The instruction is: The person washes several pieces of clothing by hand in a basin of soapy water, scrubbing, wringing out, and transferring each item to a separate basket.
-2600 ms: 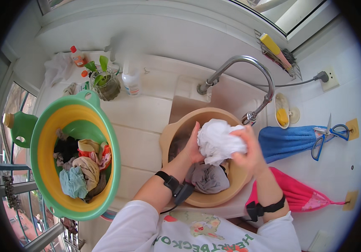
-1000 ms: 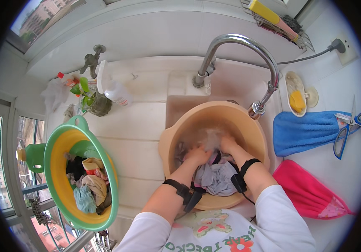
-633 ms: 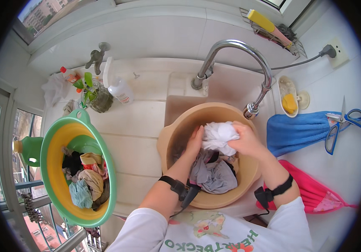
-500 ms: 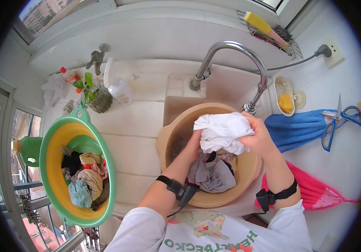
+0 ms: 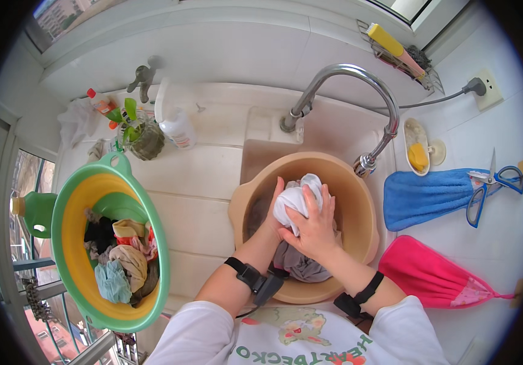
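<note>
Since a moment ago, the white cloth (image 5: 298,201) is sitting lower, pressed down inside the tan basin (image 5: 359,201) under the tap (image 5: 346,79). The right hand (image 5: 313,228) is lying over it, fingers spread and gripping; the left hand (image 5: 270,213) is closing on its left side. Grey laundry (image 5: 298,264) is lying beneath. A green-and-yellow tub (image 5: 69,201) of clothes is standing near the counter's left edge.

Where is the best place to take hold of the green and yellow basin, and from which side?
Probably the green loop handle at the far rim of the basin, approached from above. It sticks out beyond the rim and leaves a gap for fingers, while the clothes fill the inside.
</note>
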Tool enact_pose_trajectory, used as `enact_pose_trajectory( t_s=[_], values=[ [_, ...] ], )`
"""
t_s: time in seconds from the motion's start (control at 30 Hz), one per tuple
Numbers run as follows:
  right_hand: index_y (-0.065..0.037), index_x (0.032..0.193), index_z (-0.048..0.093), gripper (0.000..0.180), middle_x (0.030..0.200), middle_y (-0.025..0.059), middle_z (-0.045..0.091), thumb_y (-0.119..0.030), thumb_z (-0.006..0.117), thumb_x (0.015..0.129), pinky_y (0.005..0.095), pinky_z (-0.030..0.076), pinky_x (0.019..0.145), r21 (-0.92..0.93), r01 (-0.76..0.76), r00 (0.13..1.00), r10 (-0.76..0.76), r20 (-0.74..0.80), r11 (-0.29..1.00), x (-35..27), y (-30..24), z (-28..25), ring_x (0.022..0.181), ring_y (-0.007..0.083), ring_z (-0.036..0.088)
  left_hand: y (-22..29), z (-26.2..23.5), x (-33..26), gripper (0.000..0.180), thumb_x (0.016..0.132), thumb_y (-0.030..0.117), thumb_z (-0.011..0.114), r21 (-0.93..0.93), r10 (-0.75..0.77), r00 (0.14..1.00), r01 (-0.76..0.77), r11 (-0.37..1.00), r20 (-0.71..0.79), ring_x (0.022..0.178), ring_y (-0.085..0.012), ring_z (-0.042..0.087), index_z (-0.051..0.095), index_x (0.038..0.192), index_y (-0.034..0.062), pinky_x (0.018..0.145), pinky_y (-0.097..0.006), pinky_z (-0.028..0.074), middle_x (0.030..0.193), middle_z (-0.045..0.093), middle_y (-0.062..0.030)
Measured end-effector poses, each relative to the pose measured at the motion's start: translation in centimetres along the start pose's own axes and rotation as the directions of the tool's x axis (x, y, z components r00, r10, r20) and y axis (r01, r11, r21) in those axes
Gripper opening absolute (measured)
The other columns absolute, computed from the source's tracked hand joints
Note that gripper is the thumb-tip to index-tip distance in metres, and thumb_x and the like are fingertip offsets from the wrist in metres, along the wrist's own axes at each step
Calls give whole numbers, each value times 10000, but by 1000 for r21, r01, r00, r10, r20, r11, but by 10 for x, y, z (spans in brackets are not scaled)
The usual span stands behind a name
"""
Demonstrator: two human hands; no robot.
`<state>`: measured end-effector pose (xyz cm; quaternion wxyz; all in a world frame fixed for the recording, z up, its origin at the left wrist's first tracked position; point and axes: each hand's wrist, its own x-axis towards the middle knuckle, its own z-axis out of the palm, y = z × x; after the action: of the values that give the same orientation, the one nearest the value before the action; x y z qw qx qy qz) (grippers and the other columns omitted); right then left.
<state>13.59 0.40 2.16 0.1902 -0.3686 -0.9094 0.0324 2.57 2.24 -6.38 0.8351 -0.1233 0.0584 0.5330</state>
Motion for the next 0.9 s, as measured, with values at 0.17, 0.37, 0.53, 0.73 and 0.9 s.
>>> enact_pose_trajectory(
  t_s=[0.17, 0.37, 0.53, 0.73, 0.9],
  values=[
    [-142, 1094, 620, 453, 1336, 199, 343, -326, 716, 691, 609, 287, 962, 142, -80, 994, 90, -60, 987, 16, 5, 33, 1226, 504, 283, -5, -36, 7, 546, 893, 579, 440, 99, 109, 985, -96, 990, -131, 1080, -251, 565, 536, 1187, 129, 902, -408, 476, 1172, 583, -83],
    [-123, 1078, 579, 495, 1236, 169, 415, -270, 718, 626, 547, 355, 894, 205, -194, 979, 204, -28, 959, 23, 24, 47, 1110, 432, 394, -10, -31, 10, 382, 939, 428, 454, 226, 144, 937, -72, 971, -318, 1033, -213, 585, 548, 1168, 136, 849, -383, 500, 1153, 591, -60],
    [-78, 1048, 585, 431, 1128, 171, 507, -273, 682, 675, 472, 426, 828, 284, -271, 961, 277, 20, 920, 30, 42, 45, 1026, 396, 477, -9, -25, 9, 414, 940, 400, 410, 535, 236, 925, -42, 844, -298, 1035, -193, 590, 528, 1211, 109, 874, -378, 489, 1125, 603, -64],
    [-12, 1160, 492, 424, 1080, 242, 575, -301, 565, 859, 453, 437, 868, 499, -499, 848, 518, 114, 708, 20, 99, 36, 1007, 418, 553, -4, -24, 13, 475, 886, 385, 499, 912, 602, 779, -100, 398, -177, 1011, -211, 566, 525, 1213, 40, 854, -379, 456, 1039, 609, -119],
    [-119, 1299, 393, 586, 1335, 236, 359, -144, 658, 778, 491, 425, 913, 267, -438, 894, 386, 227, 858, -29, 129, 56, 1163, 476, 420, -5, -10, -2, 806, 743, 256, 666, 862, 666, 723, 209, -462, 181, 1104, -454, 483, 266, 1439, 178, 929, -476, 415, 1284, 403, -309]
  ],
)
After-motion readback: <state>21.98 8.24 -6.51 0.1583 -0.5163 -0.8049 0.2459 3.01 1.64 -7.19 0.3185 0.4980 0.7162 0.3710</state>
